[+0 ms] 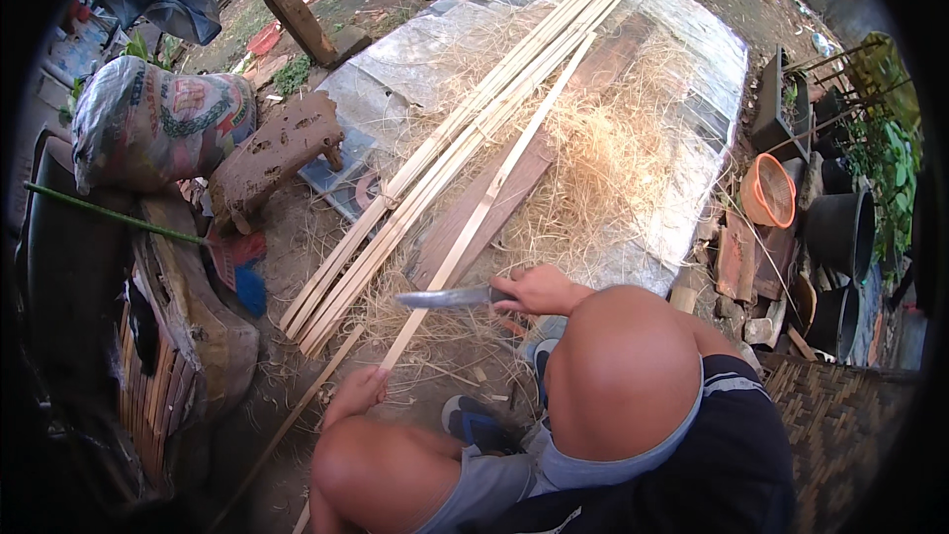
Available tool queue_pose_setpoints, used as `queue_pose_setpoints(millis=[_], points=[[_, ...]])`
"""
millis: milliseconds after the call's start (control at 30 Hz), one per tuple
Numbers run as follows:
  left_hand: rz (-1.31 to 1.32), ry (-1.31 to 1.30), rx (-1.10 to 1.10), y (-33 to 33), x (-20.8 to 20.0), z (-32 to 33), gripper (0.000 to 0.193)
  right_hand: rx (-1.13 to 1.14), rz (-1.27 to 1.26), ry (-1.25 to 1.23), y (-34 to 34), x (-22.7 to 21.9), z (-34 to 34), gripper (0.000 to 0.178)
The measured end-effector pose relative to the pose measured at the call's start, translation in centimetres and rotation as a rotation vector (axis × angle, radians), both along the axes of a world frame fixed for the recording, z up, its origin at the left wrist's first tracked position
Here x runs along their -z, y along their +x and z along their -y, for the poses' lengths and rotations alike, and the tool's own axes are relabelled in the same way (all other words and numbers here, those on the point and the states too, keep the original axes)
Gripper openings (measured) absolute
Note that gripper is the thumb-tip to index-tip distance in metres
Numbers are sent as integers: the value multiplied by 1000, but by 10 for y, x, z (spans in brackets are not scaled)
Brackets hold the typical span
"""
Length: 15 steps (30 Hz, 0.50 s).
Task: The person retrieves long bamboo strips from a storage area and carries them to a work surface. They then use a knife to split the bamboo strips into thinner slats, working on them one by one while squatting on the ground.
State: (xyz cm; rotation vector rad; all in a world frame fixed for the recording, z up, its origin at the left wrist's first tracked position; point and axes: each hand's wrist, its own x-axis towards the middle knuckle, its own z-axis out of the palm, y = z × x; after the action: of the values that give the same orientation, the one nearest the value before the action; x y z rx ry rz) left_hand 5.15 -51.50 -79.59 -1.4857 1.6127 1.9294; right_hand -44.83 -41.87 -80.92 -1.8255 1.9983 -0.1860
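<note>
My left hand (362, 392) pinches the long, pale wooden strip (494, 190); my right hand (542, 290) closes around the dark-handled metal knife (445, 298), seemingly against the strip. Shallow, steady strokes advised.

Passage along held strip (477, 213), ahead of left hand (364, 391), crossed by knife (445, 298) in right hand (542, 291). Left side blocked by bundle of strips (450, 153); open gap left between bundle and held strip at near end, narrowed toward far end. Right hand hemmed in on near side by right knee (623, 376). Low sweep beyond right hand obstructed by shavings heap (603, 163); room above heap left unobstructed.
</note>
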Motion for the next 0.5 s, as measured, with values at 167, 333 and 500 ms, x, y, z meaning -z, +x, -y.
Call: queue_pose_setpoints(millis=[167, 333, 500], points=[[-26, 97, -281, 93, -6, -28, 34, 751, -143, -22, -145, 10, -18, 49], [-8, -450, -25, -43, 27, -18, 32, 392, 167, 155, -9, 2, -5, 47], [126, -803, 155, -65, 19, -27, 31, -57, 31, 42, 32, -6, -37, 46]])
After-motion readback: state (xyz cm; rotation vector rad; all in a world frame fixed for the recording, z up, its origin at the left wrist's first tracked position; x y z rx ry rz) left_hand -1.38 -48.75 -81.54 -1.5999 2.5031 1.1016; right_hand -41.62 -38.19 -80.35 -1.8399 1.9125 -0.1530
